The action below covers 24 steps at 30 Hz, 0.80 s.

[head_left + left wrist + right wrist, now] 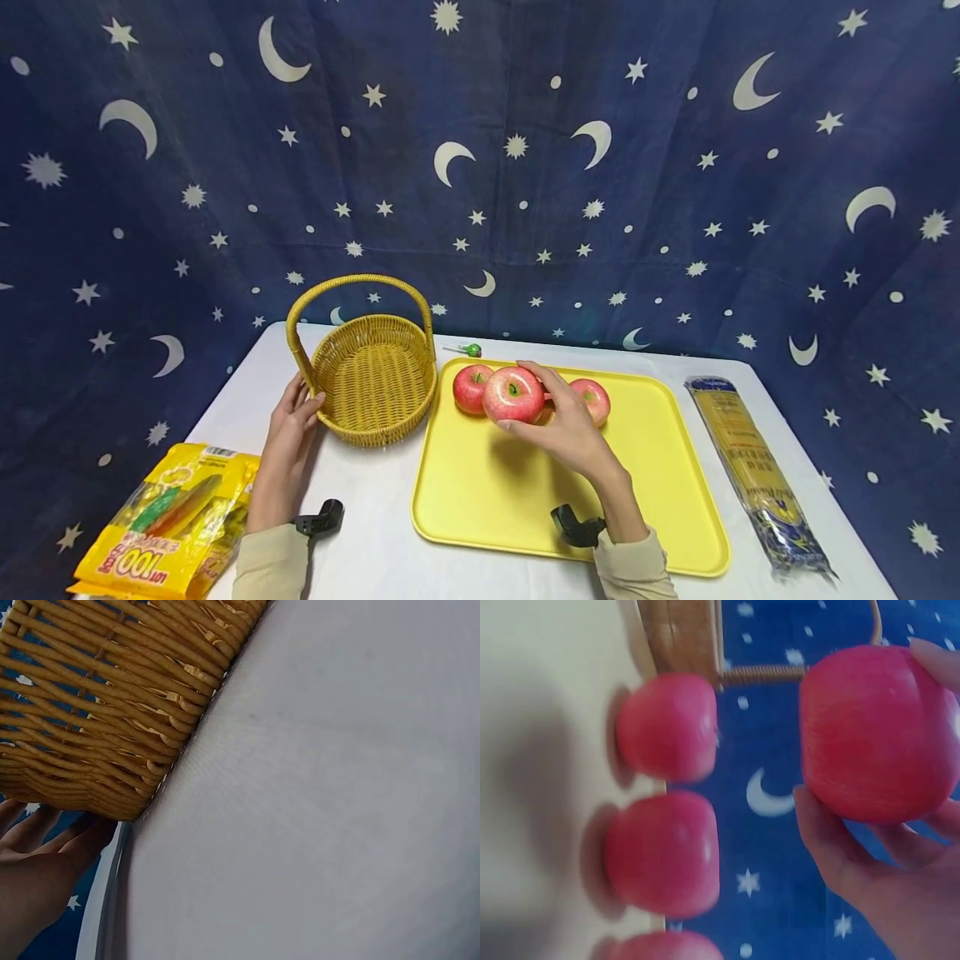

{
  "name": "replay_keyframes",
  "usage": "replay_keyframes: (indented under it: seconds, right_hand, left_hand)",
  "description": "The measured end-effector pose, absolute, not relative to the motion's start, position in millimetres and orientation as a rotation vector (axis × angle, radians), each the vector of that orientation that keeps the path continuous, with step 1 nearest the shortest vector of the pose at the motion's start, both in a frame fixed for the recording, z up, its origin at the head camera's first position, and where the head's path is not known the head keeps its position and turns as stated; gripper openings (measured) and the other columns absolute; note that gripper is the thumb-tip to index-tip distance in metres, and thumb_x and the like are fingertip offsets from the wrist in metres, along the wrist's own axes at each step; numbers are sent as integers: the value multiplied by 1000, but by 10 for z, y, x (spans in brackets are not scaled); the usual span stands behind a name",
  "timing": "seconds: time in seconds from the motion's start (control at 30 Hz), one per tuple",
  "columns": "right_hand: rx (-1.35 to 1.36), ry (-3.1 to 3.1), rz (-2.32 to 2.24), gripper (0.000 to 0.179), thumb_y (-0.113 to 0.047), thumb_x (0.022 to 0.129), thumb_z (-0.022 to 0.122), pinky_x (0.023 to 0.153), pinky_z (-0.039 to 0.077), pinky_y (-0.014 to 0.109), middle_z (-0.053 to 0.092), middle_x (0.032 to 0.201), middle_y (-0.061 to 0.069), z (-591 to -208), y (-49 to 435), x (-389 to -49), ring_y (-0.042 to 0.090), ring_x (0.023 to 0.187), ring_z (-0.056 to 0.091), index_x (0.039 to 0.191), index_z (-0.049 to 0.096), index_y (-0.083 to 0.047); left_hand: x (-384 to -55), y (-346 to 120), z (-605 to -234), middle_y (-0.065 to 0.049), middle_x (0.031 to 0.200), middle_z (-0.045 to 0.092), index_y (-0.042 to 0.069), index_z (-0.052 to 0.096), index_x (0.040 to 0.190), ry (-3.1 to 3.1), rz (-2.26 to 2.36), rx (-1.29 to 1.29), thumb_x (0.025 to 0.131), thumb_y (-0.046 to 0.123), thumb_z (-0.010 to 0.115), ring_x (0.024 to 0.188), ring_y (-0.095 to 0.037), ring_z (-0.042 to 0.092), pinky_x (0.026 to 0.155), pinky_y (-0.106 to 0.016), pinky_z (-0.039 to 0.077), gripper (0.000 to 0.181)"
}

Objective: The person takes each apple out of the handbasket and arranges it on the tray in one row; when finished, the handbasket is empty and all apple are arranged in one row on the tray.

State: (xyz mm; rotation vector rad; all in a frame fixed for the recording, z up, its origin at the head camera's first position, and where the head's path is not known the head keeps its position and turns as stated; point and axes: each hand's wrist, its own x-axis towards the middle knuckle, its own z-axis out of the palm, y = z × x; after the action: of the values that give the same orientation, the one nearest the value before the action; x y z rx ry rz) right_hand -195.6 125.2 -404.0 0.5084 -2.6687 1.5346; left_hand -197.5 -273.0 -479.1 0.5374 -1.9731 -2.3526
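Observation:
My right hand (570, 429) holds a red apple (513, 396) between thumb and fingers, raised above the yellow tray (630, 500). In the right wrist view the held apple (881, 735) hangs apart from three others, including a near apple (664, 851). From the head, a left apple (471, 389) and a right apple (591, 402) show at the tray's back; the one between is mostly hidden. My left hand (291, 425) grips the left rim of a wicker basket (375, 383) by the handle's foot. Its fingers (82, 840) lie against the woven side in the left wrist view.
A green-wrapped lollipop (468, 350) lies behind the tray. To the right is a long pack of dried noodles (750, 467), and at front left a yellow snack bag (165, 525). A star-patterned cloth (510, 183) hangs behind the white table (367, 508).

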Motion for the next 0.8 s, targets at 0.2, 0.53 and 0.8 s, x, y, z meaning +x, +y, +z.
replay_keyframes:
  seconds: [0.2, 0.53, 0.8]
  right_hand:
    - [436, -2666, 1576, 85, -28, 78, 91, 97, 58, 35, 59, 140, 7, -4035, 1507, -1982, 25, 115, 62, 151, 49, -19]
    - [186, -2706, 1579, 85, -32, 84, 86, 98, 56, 40, 54, 144, 14, -3965, 1968, -2003, 33, 121, 61, 156, 43, -21]
    - [49, -2673, 1521, 85, -34, 88, 81, 90, 43, 6, 50, 150, 16, -3988, 2362, -2007, 34, 129, 53, 159, 37, -18]
  left_hand:
    - [-1978, -2718, -4779, 7, 174, 3, 32, 7, 167, -1975, -2356, 520, 109, 20, 48, 158, -15, 17, 129, -37, 18, 72]
    - [-1960, -2722, -4780, 9, 174, 3, 35, 9, 166, -1968, -2372, 528, 109, 21, 47, 158, -12, 16, 129, -36, 18, 70]
    - [-1969, -2722, -4771, 8, 174, 2, 33, 8, 166, -1990, -2345, 537, 109, 22, 47, 158, -14, 17, 129, -36, 20, 71]
